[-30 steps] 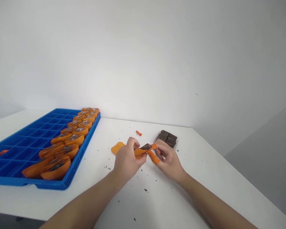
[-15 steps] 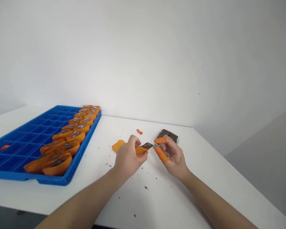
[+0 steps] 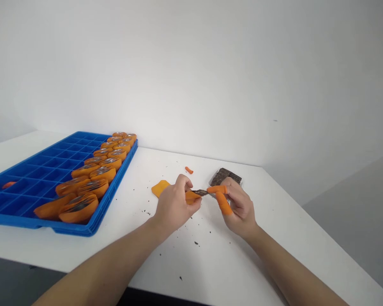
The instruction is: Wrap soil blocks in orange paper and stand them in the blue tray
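Observation:
My left hand (image 3: 175,206) is closed round an orange pouch (image 3: 191,196), whose open end points right. A dark, flaky piece (image 3: 200,192) sticks out of that end. My right hand (image 3: 238,208) wears orange covers on thumb and forefinger. Its forefinger tip meets the dark piece, while the thumb lies a little lower; whether they grip it is too small to tell. Beyond the right hand stands a clear box (image 3: 241,183) of dark strips (image 3: 225,175). Behind my left hand a yellow-orange flat piece (image 3: 160,187) lies on the table.
On the left, a blue compartment tray (image 3: 113,187) holds several orange pouches (image 3: 79,208) with dark contents along its right side. One small orange piece (image 3: 9,185) is in a left compartment. Another orange finger cover (image 3: 189,170) lies on the white table (image 3: 166,272), among dark crumbs.
My right forefinger has come to the dark piece at the pouch's end, and the thumb has shifted right. The whole view has shifted slightly, with the tray appearing higher.

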`<state>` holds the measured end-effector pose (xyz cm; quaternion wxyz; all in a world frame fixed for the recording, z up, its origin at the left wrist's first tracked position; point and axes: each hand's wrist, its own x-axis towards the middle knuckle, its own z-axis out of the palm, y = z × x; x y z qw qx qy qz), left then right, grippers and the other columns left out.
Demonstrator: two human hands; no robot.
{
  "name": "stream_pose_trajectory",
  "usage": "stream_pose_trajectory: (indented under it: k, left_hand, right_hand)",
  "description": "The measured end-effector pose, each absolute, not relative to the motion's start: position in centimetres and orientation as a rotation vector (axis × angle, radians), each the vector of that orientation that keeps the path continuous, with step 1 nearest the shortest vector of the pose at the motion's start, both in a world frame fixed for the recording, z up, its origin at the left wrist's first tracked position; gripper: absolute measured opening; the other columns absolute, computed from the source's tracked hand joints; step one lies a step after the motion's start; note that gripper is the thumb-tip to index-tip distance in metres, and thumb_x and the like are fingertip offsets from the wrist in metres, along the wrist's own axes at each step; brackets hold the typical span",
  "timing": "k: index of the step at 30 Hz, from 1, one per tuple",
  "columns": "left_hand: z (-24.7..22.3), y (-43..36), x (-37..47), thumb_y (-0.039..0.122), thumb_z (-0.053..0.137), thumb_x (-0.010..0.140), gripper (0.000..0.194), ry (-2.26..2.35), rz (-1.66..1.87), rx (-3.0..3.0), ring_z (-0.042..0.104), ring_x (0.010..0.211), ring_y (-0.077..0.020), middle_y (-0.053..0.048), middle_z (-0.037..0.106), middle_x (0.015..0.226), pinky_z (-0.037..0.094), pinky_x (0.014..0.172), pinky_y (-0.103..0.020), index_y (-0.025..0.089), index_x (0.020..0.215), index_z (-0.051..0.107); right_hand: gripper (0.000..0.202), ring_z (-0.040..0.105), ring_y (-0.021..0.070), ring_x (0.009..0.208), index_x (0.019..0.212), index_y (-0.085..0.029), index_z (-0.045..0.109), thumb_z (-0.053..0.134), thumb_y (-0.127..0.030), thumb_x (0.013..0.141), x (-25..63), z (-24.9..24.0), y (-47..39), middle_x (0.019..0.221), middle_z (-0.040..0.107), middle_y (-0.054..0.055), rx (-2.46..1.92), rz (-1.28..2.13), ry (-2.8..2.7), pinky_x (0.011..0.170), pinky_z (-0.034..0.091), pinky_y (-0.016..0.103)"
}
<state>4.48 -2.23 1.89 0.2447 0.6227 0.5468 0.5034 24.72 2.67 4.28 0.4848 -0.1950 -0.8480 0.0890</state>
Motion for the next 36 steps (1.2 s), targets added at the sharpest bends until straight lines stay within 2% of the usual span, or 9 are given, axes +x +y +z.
stream_pose_trajectory:
  k: [4, 9, 16, 21, 36]
  left_hand:
    - [1.9, -2.3, 4.5, 0.028, 0.079, 0.085, 0.037, 1.476, 1.404, 1.697, 0.074, 0.074, -0.0235, 0.005, 0.074, 0.083, 0.045, 0.061, -0.03, 0.029, 0.101, 0.046]
    - [2.1, -2.5, 4.6, 0.029, 0.081, 0.084, 0.039, 1.459, 1.433, 1.678, 0.078, 0.078, -0.0247, 0.004, 0.078, 0.087, 0.051, 0.065, -0.032, 0.029, 0.1, 0.046]
    - [2.2, -2.5, 4.7, 0.031, 0.082, 0.085, 0.039, 1.39, 1.475, 1.613, 0.081, 0.085, -0.0265, 0.001, 0.08, 0.091, 0.056, 0.073, -0.036, 0.029, 0.098, 0.045]
    - [2.3, -2.6, 4.8, 0.032, 0.086, 0.083, 0.048, 1.366, 1.52, 1.553, 0.082, 0.087, -0.0273, 0.001, 0.08, 0.087, 0.058, 0.073, -0.035, 0.029, 0.109, 0.045]
    - [2.2, -2.7, 4.8, 0.03, 0.084, 0.086, 0.05, 1.355, 1.56, 1.61, 0.082, 0.085, -0.0256, 0.001, 0.081, 0.089, 0.057, 0.069, -0.032, 0.029, 0.112, 0.04]
  right_hand:
    - [0.025, 0.047, 0.0195, 0.07, 0.113, -0.027, 0.074, 0.051, -0.019, 0.111, 24.8, 5.0, 2.0, 0.079, 0.049, 0.002, -0.461, 0.232, -2.125, 0.062, 0.039, 0.037]
    - [0.022, 0.045, 0.0198, 0.069, 0.117, -0.026, 0.072, 0.055, -0.017, 0.108, 24.7, 5.2, 1.6, 0.076, 0.048, 0.001, -0.439, 0.173, -2.162, 0.06, 0.037, 0.037]
    - [0.034, 0.042, 0.0187, 0.067, 0.135, -0.029, 0.067, 0.054, -0.014, 0.107, 24.4, 4.8, 1.6, 0.074, 0.044, -0.002, -0.443, 0.221, -2.182, 0.06, 0.039, 0.035]
    - [0.035, 0.044, 0.0186, 0.066, 0.136, -0.029, 0.067, 0.054, -0.016, 0.107, 24.3, 5.1, 1.3, 0.075, 0.045, -0.002, -0.435, 0.25, -2.215, 0.059, 0.039, 0.035]
    - [0.036, 0.045, 0.0193, 0.068, 0.137, -0.031, 0.067, 0.054, -0.014, 0.107, 24.3, 4.9, 1.5, 0.075, 0.047, -0.001, -0.438, 0.213, -2.168, 0.059, 0.04, 0.036]
